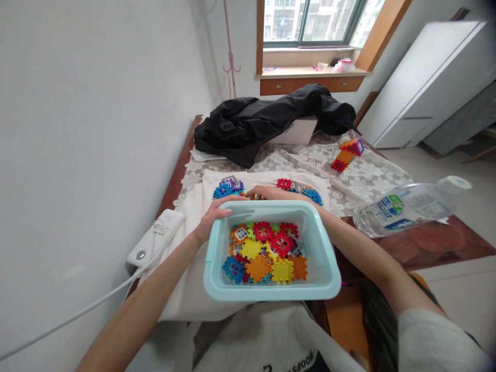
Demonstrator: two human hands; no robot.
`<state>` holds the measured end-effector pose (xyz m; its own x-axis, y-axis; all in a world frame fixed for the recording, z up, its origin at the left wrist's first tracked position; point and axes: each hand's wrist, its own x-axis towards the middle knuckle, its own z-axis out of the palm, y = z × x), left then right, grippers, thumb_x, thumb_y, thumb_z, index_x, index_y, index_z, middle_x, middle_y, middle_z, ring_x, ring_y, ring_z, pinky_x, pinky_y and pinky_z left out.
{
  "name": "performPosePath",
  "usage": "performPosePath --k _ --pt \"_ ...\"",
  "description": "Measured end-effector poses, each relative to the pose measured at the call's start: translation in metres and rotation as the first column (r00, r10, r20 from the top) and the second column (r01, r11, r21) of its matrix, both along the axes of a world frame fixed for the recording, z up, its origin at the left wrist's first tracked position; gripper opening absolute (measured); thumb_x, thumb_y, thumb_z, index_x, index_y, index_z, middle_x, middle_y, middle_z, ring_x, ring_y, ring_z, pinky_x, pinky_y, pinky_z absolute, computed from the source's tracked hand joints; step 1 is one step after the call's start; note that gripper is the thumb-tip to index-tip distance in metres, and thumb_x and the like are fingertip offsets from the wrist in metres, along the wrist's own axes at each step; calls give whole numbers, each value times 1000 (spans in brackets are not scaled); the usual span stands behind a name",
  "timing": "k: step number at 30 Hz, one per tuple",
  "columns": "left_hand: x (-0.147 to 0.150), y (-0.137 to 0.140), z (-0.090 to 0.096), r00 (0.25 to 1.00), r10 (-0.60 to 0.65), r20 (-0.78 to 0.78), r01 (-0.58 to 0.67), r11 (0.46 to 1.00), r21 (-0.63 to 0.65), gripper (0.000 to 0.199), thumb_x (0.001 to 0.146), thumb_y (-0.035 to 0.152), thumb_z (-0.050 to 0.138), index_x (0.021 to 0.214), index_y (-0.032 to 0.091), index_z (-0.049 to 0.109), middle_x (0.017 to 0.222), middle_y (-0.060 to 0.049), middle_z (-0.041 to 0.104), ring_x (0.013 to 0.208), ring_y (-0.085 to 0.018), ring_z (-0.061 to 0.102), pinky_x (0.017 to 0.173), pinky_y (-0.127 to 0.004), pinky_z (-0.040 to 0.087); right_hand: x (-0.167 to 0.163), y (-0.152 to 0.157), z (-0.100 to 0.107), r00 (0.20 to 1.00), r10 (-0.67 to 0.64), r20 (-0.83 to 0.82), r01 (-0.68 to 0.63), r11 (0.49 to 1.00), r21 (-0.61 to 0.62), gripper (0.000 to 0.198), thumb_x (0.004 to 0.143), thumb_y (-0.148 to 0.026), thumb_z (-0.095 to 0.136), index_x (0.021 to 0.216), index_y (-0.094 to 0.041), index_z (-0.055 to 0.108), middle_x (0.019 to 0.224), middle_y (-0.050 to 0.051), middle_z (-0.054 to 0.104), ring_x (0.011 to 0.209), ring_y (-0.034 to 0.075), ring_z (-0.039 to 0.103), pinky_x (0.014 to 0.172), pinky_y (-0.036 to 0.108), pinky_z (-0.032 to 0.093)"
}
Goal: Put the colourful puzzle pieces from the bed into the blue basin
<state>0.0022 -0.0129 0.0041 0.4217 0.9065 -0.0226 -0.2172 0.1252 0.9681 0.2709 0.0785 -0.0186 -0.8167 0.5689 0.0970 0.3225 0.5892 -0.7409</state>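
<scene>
A light blue plastic basin (pixel 271 295) is close in front of me, with several gear-edged plastic building pieces (pixel 259 267) in red, yellow, orange, blue and green inside. My left hand (pixel 211 217) grips the basin's far left corner, fingers over the rim. Behind the far rim, my right hand (pixel 271 193) reaches across with bent fingers; small yellow-green bits show under the fingertips, but what they hold is mostly hidden. Beside that hand on the white cloth lie blue and purple pieces (pixel 228 187) to the left and red and blue pieces (pixel 312 195) to the right.
A clear plastic bottle (pixel 406 206) is at the table's right side. An orange and red assembled block shape (pixel 347 154) sits on the floral tablecloth. Black fabric (pixel 267 116) covers a box at the back. A white power strip (pixel 157 237) with its cable lies along the left wall.
</scene>
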Motion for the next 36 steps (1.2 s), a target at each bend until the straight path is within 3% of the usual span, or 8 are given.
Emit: performPosePath --k 7,12,16,23,27,30,36 --pt "0 0 0 1000 3 -20 -3 1000 17 47 76 34 72 118 16 84 127 -12 78 119 -35 68 111 -45 49 -3 7 -4 996 56 73 -59 998 32 39 98 -32 73 136 -24 74 133 10 72 117 24 70 107 36 53" --pt "0 0 0 1000 0 -15 0 1000 13 47 77 34 71 119 17 84 129 -12 78 122 -36 68 110 -45 49 -1 5 -10 999 35 7 -35 997 74 43 97 -33 76 138 -27 71 155 9 61 141 27 60 121 39 46" --pt "0 1 -1 1000 -4 -15 4 1000 22 48 76 34 71 119 16 84 131 -13 77 122 -36 68 112 -45 48 0 -3 -2 1000 23 10 -23 1000 20 48 99 -32 72 146 -24 66 145 8 69 134 26 64 119 37 47" --pt "-1 1 -1 1000 4 -25 -3 1000 13 49 75 34 72 119 15 83 129 -14 78 124 -38 67 113 -46 48 -5 -9 17 999 25 37 -20 993 -120 26 88 -28 80 114 -28 80 122 3 78 117 23 69 112 32 53" --pt "-1 0 -1 1000 9 -10 -9 1000 13 46 76 33 72 117 15 84 131 -13 78 127 -38 67 113 -46 49 -8 -10 14 1000 20 10 -19 994 -111 20 87 -27 77 107 -29 81 118 2 78 127 24 65 115 32 51" --pt "-1 0 -1 1000 3 3 -3 1000 5 43 78 32 73 116 16 83 128 -13 79 123 -38 69 111 -47 51 -9 -7 7 1000 20 -12 -21 995 -95 23 88 -24 77 110 -29 80 128 3 77 144 25 56 121 32 45" --pt "0 -1 1 1000 0 2 0 1000 10 46 77 33 73 117 14 83 129 -14 78 121 -37 70 110 -45 51 -5 -5 -2 998 41 -56 -41 999 7 48 96 -33 76 142 -23 67 141 9 70 131 28 66 115 39 49"
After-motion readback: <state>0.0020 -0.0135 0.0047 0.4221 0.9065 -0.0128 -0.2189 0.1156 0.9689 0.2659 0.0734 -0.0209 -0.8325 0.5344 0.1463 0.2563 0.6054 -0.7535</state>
